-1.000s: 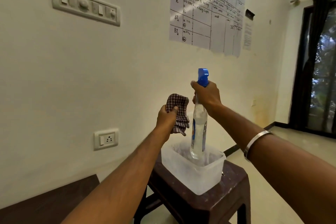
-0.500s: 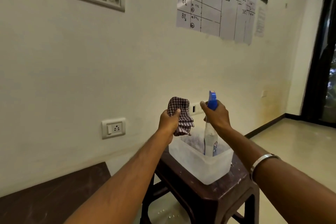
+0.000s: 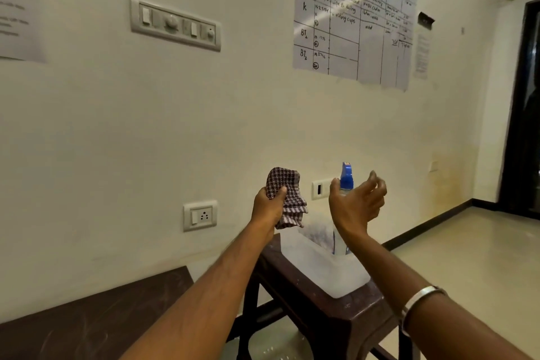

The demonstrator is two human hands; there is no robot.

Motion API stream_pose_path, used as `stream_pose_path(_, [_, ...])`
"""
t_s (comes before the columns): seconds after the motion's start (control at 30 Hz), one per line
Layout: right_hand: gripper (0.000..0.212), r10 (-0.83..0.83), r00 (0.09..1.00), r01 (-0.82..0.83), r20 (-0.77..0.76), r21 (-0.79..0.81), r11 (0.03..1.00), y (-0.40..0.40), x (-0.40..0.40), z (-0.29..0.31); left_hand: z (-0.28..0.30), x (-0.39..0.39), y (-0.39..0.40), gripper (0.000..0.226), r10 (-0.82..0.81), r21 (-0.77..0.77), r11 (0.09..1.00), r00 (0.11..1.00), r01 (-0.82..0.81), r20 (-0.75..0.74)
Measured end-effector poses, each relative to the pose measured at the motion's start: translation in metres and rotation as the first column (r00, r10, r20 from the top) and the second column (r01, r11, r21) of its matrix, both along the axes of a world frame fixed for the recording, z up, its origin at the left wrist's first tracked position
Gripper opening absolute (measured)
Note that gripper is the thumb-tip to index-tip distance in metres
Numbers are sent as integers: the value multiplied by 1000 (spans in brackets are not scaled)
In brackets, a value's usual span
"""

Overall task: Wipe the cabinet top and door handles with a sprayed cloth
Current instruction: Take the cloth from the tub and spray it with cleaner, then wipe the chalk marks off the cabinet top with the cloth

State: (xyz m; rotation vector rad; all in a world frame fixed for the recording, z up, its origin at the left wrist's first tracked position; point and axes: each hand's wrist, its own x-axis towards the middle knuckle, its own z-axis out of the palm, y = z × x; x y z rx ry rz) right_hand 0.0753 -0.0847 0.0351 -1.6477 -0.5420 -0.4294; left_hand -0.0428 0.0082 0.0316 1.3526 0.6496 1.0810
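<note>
While the left hand (image 3: 267, 207) grips the bunched brown-and-white checked cloth (image 3: 287, 199) in clenched fingers, the right hand (image 3: 355, 203) hangs released, fingers loosely curled on nothing, just in front of the clear spray bottle with a blue trigger head (image 3: 346, 180). That bottle stands in a translucent plastic tub (image 3: 330, 275) on the dark brown stool (image 3: 336, 316), at its far edge by the wall. The spraying step looks finished; next the cloth should go to the cabinet, not identifiable here.

wall chart (image 3: 355, 20): handwritten "bl", "k", "bt" row labels; other writing unclear.
</note>
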Motion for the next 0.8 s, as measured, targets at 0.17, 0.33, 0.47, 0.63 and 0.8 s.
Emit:
stream_pose_path(0.17, [46, 172, 960, -191, 220, 66, 979, -5, -42, 2, 6, -22, -15, 33, 4, 29, 1000, 999, -5, 31])
stream_pose_path(0.33, [48, 592, 786, -596, -181, 32, 802, 0, -77, 10, 5, -49, -30, 28, -42, 44, 998, 997, 39, 69])
stream_pose_path(0.47, [51, 811, 427, -803, -401, 245, 543, -4, -102, 10, 0, -73, -38, 24, -96, 14, 995, 990, 95, 106])
stream_pose_path(0.63, [42, 905, 161, -842, -394, 424, 335, 3, -128, -2, -6, -111, -35, 22, -149, -54, 985, 973, 161, 174])
stream_pose_path(0.8, [44, 951, 57, -771, -304, 592, 235, 22, -165, -19, -21, -142, -22, 30, -190, -107, 972, 965, 212, 181])
